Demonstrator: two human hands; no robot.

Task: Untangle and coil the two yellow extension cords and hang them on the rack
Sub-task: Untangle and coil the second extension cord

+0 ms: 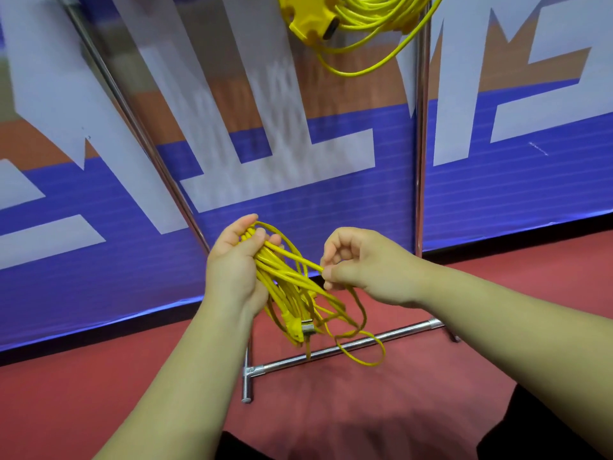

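My left hand [237, 263] grips a bundle of loops of a yellow extension cord [292, 293] at mid-frame. The loops hang below it, and a yellow plug [293, 327] dangles at the bottom. My right hand [361, 263] pinches one strand of the same cord just right of the bundle. A loose loop sags down over the rack's base bar. A second yellow cord [358, 18], coiled with its yellow socket block [310, 19], hangs at the top of the frame on the metal rack [420, 161].
The rack's two chrome uprights and floor bar [348, 346] stand on a red floor [331, 393]. Behind it runs a blue, white and orange banner wall [497, 194]. Dark trouser legs show at the bottom edge.
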